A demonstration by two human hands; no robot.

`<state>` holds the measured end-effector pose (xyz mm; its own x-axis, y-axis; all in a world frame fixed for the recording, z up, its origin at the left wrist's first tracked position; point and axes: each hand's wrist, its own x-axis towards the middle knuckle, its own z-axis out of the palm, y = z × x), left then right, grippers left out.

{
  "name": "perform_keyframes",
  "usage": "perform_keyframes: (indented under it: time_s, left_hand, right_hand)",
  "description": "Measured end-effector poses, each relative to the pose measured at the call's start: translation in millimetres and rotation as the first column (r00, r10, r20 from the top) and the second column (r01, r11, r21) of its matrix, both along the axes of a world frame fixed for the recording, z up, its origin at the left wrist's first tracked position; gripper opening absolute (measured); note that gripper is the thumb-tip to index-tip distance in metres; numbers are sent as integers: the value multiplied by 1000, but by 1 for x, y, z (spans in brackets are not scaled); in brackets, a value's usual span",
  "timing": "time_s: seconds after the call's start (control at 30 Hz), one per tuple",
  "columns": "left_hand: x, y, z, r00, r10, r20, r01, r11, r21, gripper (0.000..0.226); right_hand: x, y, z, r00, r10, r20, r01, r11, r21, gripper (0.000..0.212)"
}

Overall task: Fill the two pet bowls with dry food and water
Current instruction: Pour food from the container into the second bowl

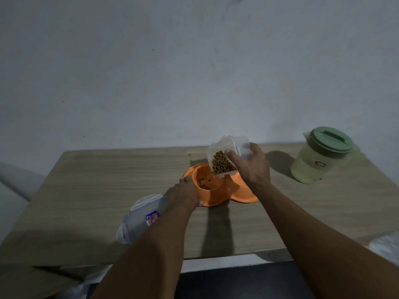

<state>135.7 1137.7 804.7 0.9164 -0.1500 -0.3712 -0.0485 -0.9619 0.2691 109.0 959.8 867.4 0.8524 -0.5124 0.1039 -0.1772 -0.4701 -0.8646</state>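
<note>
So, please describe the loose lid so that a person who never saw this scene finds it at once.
Start at the wooden table and find the orange double bowl near its middle. Left of it, toward the near edge, lies the lid, partly hidden by the left forearm. It alone is flat, clear, with a blue-and-red sticker.

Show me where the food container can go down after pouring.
Bare table lies between the orange double bowl and the pitcher, and far left beyond the lid. Crowded: the bowl's left side, with the left hand and lid.
</note>
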Motion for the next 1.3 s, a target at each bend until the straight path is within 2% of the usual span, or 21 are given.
perform_keyframes:
  time_s: [0.17,0.3,0.4,0.53,0.67,0.87,1.0,1.3]
  left_hand:
    - [-1,0,1,1000,-9,13,9,1000,19,93]
    - [-2,0,1,1000,-9,5,8,1000,28,93]
    - [-2,0,1,1000,-15,7,15,1000,27,95]
    - [-3,2,1,1000,-17,22,17,1000,-4,93]
    - [-4,2,1,999,-16,31,16,1000,-9,93]
    - [-4,1,2,1000,-15,23,15,1000,10,92]
    - [-5,0,3,999,-19,28,18,1000,22,90]
    - [-4,0,2,1000,-9,17,9,1000,21,92]
  right_hand:
    - [-1,-4,1,1000,-15,-7,15,1000,7,63]
    - [-1,-5,2,1000,-22,-6,22,1000,1,59]
    - [-1,-4,2,999,-32,9,32,998,55,63]
    - [-1,-2,4,1000,-3,10,3,1000,-11,58]
    - [-2,-1,4,1000,-5,6,5,1000,-6,55]
    - [-4,-4,1,1000,-9,-14,8,999,-52,60]
    - [-3,-4,0,1000,-23,10,22,1000,7,59]
    - [-5,-5,-2,999,-31,-24,30,999,-18,61]
